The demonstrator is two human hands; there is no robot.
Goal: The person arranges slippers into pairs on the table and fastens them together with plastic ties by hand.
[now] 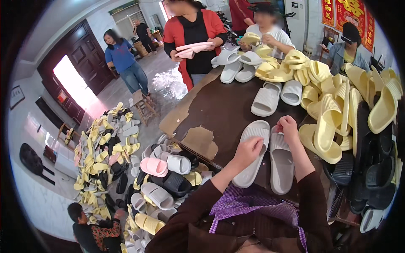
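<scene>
Head-worn fisheye; downward across nearby table (211, 111)

Left hand (249, 152) covers part of one grey slipper (244, 175); right hand (288, 127) hides some of the front of a second grey slipper (282, 170). Fingertip contact unclear. Person in red (215, 27): head cut by upper edge, face blurred. Far figure in black (142, 31): hands too small to read.

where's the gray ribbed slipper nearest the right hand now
In the head view, the gray ribbed slipper lies right of centre on the brown tabletop, by the right hand, just right of another gray slipper.
</scene>
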